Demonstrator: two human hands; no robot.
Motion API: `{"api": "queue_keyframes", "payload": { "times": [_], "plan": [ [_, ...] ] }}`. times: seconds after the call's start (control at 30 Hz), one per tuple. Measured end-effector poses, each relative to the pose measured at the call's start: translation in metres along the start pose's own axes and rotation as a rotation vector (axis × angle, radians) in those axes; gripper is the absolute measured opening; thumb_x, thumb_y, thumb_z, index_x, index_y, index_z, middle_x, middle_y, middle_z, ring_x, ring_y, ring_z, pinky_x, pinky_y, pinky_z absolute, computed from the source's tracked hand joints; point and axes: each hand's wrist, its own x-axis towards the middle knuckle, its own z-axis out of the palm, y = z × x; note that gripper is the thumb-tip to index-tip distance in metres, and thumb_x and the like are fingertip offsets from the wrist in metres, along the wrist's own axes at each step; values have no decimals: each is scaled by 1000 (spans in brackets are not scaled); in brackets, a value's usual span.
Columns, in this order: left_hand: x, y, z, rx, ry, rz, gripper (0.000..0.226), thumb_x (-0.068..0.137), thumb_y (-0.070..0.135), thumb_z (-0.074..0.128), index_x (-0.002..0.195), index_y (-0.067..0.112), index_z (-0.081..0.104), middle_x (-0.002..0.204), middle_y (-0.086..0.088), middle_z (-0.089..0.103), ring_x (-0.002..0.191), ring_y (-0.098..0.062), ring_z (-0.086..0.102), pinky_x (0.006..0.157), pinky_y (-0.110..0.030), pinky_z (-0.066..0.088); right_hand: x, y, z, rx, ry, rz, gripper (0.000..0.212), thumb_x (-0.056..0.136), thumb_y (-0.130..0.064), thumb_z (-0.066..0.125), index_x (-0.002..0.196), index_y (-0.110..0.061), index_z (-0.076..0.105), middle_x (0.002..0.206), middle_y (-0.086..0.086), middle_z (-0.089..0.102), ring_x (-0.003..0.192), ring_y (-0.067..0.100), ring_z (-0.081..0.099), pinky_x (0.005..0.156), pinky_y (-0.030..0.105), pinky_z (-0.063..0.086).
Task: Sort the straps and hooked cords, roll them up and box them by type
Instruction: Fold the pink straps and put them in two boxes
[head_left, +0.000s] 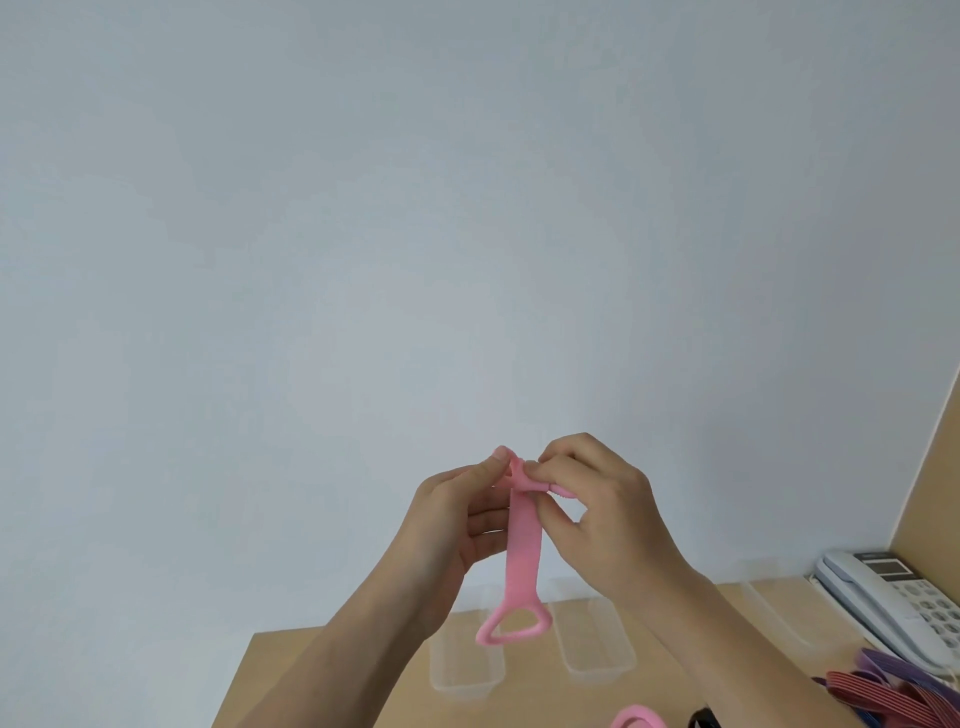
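A pink silicone strap (522, 551) hangs upright in the air in front of the wall, its triangular loop handle at the bottom. My left hand (457, 519) pinches the strap's top end, which is folded over, with thumb up. My right hand (597, 499) pinches the same folded top from the right side. Another pink strap (636, 718) peeks in at the bottom edge of the table. Red and purple ribbed cords (878, 686) lie in a heap at the bottom right.
Two clear plastic boxes (462, 675) (597, 649) stand on the wooden table (311, 670) below my hands; a third (779, 618) lies further right. A white desk phone (898, 597) sits at the right by a wooden panel. A black item (701, 719) shows at the bottom edge.
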Motion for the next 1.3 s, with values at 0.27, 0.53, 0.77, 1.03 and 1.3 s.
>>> {"api": "queue_keyframes", "payload": {
  "times": [0.27, 0.53, 0.77, 1.03, 1.3],
  "plan": [
    [-5, 2, -1, 28, -91, 31, 35, 101, 28, 53, 104, 6, 80, 115, -13, 76, 106, -30, 70, 105, -46, 53, -1, -3, -9, 68, -45, 1, 20, 82, -6, 70, 98, -18, 74, 96, -5, 59, 84, 10, 61, 69, 28, 51],
    [-11, 6, 3, -27, -92, 53, 32, 102, 22, 54, 97, 3, 79, 108, -25, 75, 104, -36, 72, 102, -46, 54, -5, -9, -11, 84, -30, -15, 21, 88, -7, 65, 101, -18, 77, 97, -5, 60, 77, 9, 58, 67, 23, 50],
    [-7, 2, 1, 17, -37, 77, 28, 91, 7, 67, 113, -11, 67, 106, -28, 74, 99, -36, 72, 104, -50, 54, -1, -15, -14, 249, -20, 100, 18, 87, -6, 68, 96, -18, 80, 91, -8, 65, 82, 8, 64, 73, 22, 53],
    [-6, -3, 4, 134, 65, 112, 27, 88, 14, 74, 115, 14, 71, 102, -8, 79, 101, -30, 74, 102, -48, 55, 10, -20, -12, 417, -127, 589, 17, 83, -24, 81, 98, -25, 73, 92, -11, 70, 87, 5, 67, 73, 26, 58],
    [-4, -4, -2, 151, 76, 110, 42, 85, 14, 73, 125, 22, 61, 104, -2, 79, 99, -23, 76, 102, -47, 54, 15, -19, -9, 446, -236, 612, 3, 87, -23, 76, 89, -25, 78, 81, -12, 74, 69, 7, 66, 67, 25, 52]
  ]
}}
